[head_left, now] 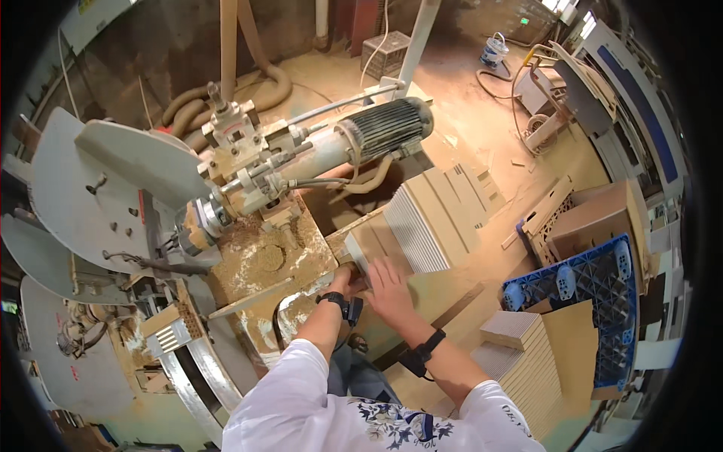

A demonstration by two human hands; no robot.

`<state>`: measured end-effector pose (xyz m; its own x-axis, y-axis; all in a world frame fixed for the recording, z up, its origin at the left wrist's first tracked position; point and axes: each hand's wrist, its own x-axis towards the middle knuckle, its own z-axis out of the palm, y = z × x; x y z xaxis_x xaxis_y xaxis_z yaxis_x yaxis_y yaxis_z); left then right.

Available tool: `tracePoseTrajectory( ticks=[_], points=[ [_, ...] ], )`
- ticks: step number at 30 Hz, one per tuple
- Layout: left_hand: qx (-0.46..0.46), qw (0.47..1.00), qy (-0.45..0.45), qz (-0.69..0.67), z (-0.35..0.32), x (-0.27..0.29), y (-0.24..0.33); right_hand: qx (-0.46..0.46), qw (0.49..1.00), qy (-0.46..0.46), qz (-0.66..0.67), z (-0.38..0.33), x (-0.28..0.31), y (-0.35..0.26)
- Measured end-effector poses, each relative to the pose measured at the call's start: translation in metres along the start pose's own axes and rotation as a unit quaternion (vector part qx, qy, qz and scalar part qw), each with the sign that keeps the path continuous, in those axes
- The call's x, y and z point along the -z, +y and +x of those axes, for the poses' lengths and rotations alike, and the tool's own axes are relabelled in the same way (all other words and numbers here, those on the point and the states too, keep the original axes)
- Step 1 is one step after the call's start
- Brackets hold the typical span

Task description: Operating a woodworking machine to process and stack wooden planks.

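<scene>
Both my hands reach forward to a stack of flat, pale-edged boards (pixel 418 230) beside the machine bed. My right hand (pixel 388 288) lies with its fingers stretched out against the near end of a tan board (pixel 374 239) at the left of this stack. Close beside it, my left hand (pixel 345 281) is at the board's lower left corner. Its fingers are mostly hidden, so its grip does not show. Each wrist wears a black strapped device.
A dusty machine with a ribbed motor (pixel 388 128) and large grey guards (pixel 94 188) fills the left. More stacked boards (pixel 520 358) stand at lower right, near a blue plastic pallet (pixel 602 316) and a cardboard box (pixel 595 222). Sawdust covers the machine bed (pixel 248 264).
</scene>
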<state>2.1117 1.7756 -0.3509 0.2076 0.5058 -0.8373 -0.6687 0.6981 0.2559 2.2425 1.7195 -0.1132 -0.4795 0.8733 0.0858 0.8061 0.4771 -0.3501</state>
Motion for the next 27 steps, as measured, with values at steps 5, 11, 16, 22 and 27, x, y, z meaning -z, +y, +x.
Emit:
tracePoseTrajectory(
  ticks=[5,11,16,22,27],
  points=[
    [0.096,0.984,-0.137,-0.054,0.040,-0.016,-0.030,-0.051,0.994,-0.007,-0.098,-0.002,-0.022,0.022],
    [0.037,0.987,-0.105,-0.112,0.020,0.004,-0.023,-0.042,0.998,-0.003,-0.048,0.001,-0.030,0.005],
    [-0.030,0.990,-0.083,-0.111,-0.077,-0.011,-0.019,0.014,0.998,0.050,-0.038,-0.014,0.017,-0.024],
    [-0.109,0.981,-0.154,-0.053,-0.189,-0.022,-0.006,0.098,0.992,0.084,-0.013,-0.020,0.094,-0.063],
    [-0.244,0.926,-0.285,0.036,-0.306,-0.071,0.040,0.190,0.969,0.141,-0.073,0.006,0.201,-0.105]
  ],
)
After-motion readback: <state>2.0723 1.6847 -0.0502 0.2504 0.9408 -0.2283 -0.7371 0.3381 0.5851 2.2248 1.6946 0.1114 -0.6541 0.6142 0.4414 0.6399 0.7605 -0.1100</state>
